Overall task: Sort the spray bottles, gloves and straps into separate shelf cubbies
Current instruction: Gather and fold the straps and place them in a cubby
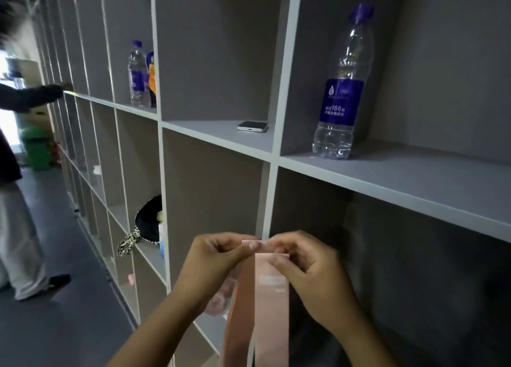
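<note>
Two hands meet in front of the grey shelf (272, 156), below the cubby that holds the large water bottle (341, 90). The left hand (218, 258) and the right hand (307, 267) each pinch the top end of a pink strap (272, 305) between thumb and curled fingers, and the strap hangs straight down from them in two flat lengths, one paler with a blurred label, one darker beside it. Something pinkish and translucent shows just behind the left wrist; what it is cannot be told. One cubby to the left of the large water bottle, a phone (252, 126) lies flat near the front edge. Further left again stands a smaller water bottle (138, 74) with an orange and blue object touching its side. Below that one, a dark hat (150, 220) with a leopard-print band (127, 245) hangs over its ledge. Far left of the shelf, another person (16, 173) reaches an arm toward it.
</note>
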`<move>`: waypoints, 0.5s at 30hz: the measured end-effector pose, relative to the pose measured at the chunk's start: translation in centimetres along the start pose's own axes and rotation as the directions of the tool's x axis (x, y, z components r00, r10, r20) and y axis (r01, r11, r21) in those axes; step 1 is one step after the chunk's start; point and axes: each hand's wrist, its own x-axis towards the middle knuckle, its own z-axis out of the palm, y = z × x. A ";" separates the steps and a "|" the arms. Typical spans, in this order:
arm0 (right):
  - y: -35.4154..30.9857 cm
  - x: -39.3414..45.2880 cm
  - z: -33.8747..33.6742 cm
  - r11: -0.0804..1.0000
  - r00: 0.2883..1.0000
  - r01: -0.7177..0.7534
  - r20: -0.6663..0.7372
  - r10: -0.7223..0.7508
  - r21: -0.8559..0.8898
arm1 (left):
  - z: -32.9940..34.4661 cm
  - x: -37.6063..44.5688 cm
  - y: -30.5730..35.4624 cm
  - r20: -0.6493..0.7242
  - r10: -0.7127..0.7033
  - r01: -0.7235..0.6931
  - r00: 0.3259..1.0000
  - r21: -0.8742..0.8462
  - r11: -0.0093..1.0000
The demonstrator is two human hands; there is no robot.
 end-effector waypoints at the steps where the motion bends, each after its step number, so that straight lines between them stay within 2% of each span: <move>1: -0.5 0.0 1.2 0.999 1.000 -0.009 -0.013 0.010 0.038 | -0.6 -0.3 0.4 0.025 0.003 -0.003 1.000 -0.029 1.000; 5: -2.2 -0.3 5.1 0.997 0.989 0.013 -0.151 -0.001 0.078 | -3.5 -1.4 1.2 0.100 -0.017 0.029 0.995 -0.121 0.992; 9: -4.6 -1.0 7.9 0.999 0.970 0.038 -0.241 -0.039 -0.008 | -6.9 -2.9 1.5 0.176 -0.035 0.069 0.984 -0.188 0.980; 15: -8.1 -2.3 13.1 0.981 0.937 0.065 -0.327 -0.124 -0.185 | -12.5 -5.8 1.4 0.260 0.013 0.058 0.966 -0.265 0.962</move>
